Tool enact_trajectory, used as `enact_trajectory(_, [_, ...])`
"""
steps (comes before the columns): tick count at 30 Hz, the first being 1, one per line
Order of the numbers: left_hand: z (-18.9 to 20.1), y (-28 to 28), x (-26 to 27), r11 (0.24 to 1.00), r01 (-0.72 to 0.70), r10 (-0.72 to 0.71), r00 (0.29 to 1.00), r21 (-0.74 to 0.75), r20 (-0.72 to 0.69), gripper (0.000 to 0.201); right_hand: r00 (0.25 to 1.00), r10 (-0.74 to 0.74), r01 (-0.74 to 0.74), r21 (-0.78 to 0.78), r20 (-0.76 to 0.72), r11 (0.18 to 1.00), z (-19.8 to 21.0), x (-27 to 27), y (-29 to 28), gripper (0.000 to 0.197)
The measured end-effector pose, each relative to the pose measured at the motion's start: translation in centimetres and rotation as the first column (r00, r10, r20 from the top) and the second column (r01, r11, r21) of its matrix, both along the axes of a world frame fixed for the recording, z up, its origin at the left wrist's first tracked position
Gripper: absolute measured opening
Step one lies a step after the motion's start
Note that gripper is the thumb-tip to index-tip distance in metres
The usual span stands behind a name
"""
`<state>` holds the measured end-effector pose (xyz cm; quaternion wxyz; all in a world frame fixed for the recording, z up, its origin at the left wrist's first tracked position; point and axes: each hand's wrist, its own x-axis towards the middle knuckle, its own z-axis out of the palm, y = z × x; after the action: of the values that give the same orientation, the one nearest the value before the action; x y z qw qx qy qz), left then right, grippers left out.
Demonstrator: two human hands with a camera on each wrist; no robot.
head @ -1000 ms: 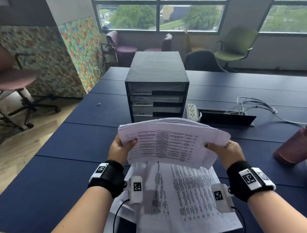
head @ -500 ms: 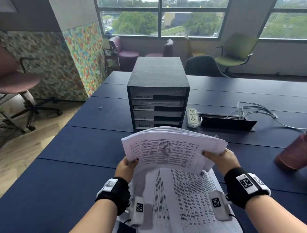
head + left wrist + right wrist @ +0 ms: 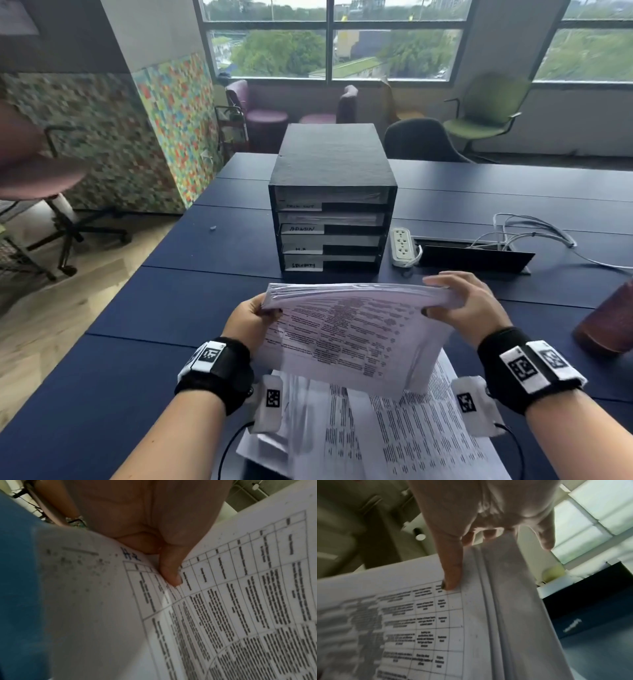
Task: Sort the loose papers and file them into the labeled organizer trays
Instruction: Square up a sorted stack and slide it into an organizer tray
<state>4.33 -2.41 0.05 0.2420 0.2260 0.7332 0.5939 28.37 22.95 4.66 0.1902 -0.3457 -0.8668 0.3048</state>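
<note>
I hold a thick stack of printed papers (image 3: pixel 352 329) above the table with both hands. My left hand (image 3: pixel 255 317) grips its left edge, the thumb (image 3: pixel 171 573) pressed on the top sheet beside a handwritten mark. My right hand (image 3: pixel 459 305) grips the right edge, thumb (image 3: pixel 452 577) on the printed table and fingers over the far side. More loose sheets (image 3: pixel 394 435) lie spread on the table under my wrists. The black organizer (image 3: pixel 330 171) stands just beyond, with several labeled trays (image 3: pixel 301 229) holding papers.
A white power strip (image 3: pixel 402 245) and an open black cable hatch (image 3: pixel 474 257) with white cables (image 3: pixel 527 233) lie right of the organizer. A reddish bottle (image 3: pixel 606 318) stands at the right edge. Chairs surround the blue table (image 3: pixel 137 308).
The held stack has tipped flatter, its far edge now facing the organizer, and the right hand's fingers have wrapped over that edge. The view has shifted back from the organizer.
</note>
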Motion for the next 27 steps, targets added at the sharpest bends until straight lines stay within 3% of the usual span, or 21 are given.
enact_trajectory(2, [0.8, 0.0, -0.5, 0.996, 0.08, -0.081, 0.997, -0.034, -0.008, 0.038, 0.962, 0.048, -0.091, 0.148, 0.268, 0.985, 0.5, -1.2, -1.4, 0.037])
enact_trajectory(4, [1.4, 0.1, -1.2, 0.987, 0.149, -0.149, 0.989, -0.06, 0.006, 0.04, 0.941, 0.081, -0.106, 0.059, 0.328, 0.993, 0.3, -2.3, -2.3, 0.036])
enact_trajectory(6, [1.8, 0.0, -2.2, 0.975, 0.205, -0.204, 0.979, -0.09, 0.019, 0.034, 0.965, 0.106, -0.083, -0.104, 0.239, 0.991, -0.4, -2.9, -2.6, 0.036])
enact_trajectory(8, [2.5, -0.2, -3.3, 0.972, 0.223, -0.218, 0.974, -0.072, 0.064, 0.016, 0.983, 0.137, -0.104, -0.243, 0.124, 0.964, -1.0, -3.0, -2.8, 0.016])
enact_trajectory(11, [2.9, 0.0, -5.1, 0.987, 0.147, -0.142, 0.986, -0.062, 0.085, 0.022, 0.997, 0.062, -0.074, -0.506, -0.04, 0.859, -2.0, -2.8, -3.2, 0.008])
enact_trajectory(14, [2.0, 0.5, -6.2, 0.995, 0.036, -0.024, 0.992, -0.093, 0.124, 0.021, 0.993, -0.055, -0.039, -0.72, -0.107, 0.693, -3.6, -2.7, -4.0, 0.022])
enact_trajectory(17, [0.1, 1.2, -6.3, 0.997, -0.029, 0.051, 0.95, -0.074, 0.308, 0.041, 0.995, -0.097, 0.029, -0.8, -0.036, 0.599, -6.5, -3.2, -4.5, 0.075])
enact_trajectory(18, [-0.6, 1.4, -6.2, 0.997, -0.03, 0.054, 0.931, -0.073, 0.361, 0.044, 0.994, -0.107, 0.048, -0.822, -0.016, 0.567, -7.2, -3.5, -4.7, 0.081])
enact_trajectory(21, [-1.8, 2.2, -5.6, 0.996, 0.05, -0.012, 0.887, -0.071, 0.462, 0.041, 0.981, -0.183, 0.149, -0.868, 0.069, 0.474, -9.1, -4.7, -4.1, 0.079])
enact_trajectory(27, [-2.8, 2.9, -5.4, 0.978, 0.168, -0.075, 0.839, -0.125, 0.539, 0.03, 0.949, -0.288, 0.26, -0.84, 0.131, 0.476, -10.6, -7.8, -1.6, 0.071])
